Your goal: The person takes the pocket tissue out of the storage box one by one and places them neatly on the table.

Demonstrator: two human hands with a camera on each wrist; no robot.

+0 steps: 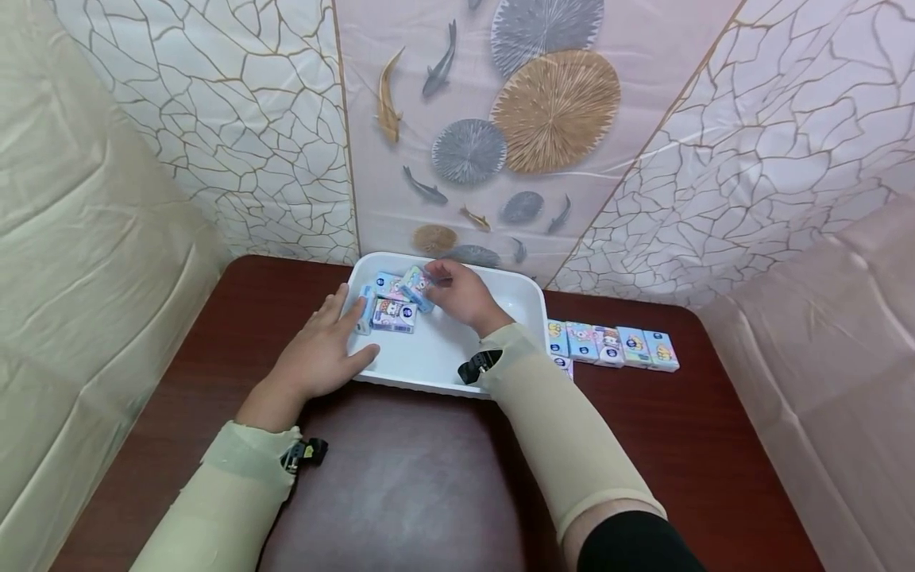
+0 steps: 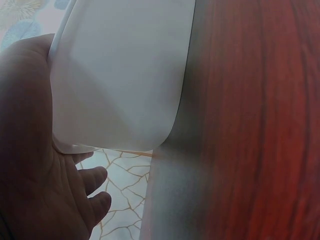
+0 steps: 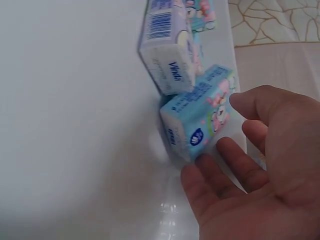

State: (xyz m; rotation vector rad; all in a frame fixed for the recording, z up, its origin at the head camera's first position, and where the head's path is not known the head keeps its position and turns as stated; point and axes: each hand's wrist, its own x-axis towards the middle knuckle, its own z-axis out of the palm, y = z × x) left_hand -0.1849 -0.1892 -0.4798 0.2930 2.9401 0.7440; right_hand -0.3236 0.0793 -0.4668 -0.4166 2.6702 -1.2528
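Note:
A white tray [image 1: 443, 357] holds several small tissue packs, blue and lilac with cartoon prints. My left hand [image 1: 322, 349] rests against the tray's left rim with straight fingers, its thumb spread over the near left corner. Beside that hand, inside the tray, stands a blue pack [image 1: 365, 308]; a lilac pack [image 1: 395, 314] lies to its right. My right hand [image 1: 465, 295] reaches into the tray at a tilted light-blue tissue pack [image 3: 200, 115]. In the right wrist view its thumb and loosely bent fingers lie around that pack's end, not closed on it.
Right of the tray, a row of tissue packs [image 1: 608, 346] lies on the dark red-brown table [image 1: 686, 429], with another pack [image 1: 564, 365] partly behind the tray's edge. Patterned cloth [image 1: 279, 127] hangs behind the table. A brown chair-like surface [image 1: 400, 477] is in front.

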